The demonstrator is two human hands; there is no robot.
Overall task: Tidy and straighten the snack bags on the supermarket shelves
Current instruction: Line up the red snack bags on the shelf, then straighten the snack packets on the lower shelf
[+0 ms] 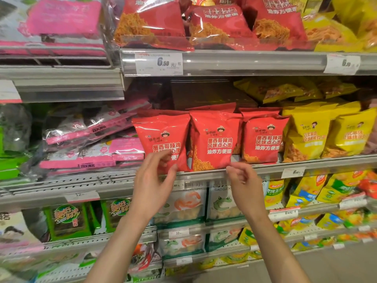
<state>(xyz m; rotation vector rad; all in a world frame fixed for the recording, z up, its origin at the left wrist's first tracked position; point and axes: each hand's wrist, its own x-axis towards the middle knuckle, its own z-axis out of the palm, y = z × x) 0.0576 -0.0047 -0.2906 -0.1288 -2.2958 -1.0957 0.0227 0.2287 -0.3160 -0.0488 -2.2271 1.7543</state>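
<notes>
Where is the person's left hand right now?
In the head view, the left hand is just left of centre, fingers on the lower front of the leftmost red snack bag on the middle shelf, with the right hand beside it.

Two bare forearms come up from the near edge, slim and long. No sleeve shows on either one; both are uncovered right down to the bottom of the view. The left hand (pixel 152 180) and the right hand (pixel 244 181) carry no ring, watch, band or glove. The fingernails that show are short and plain.
</notes>
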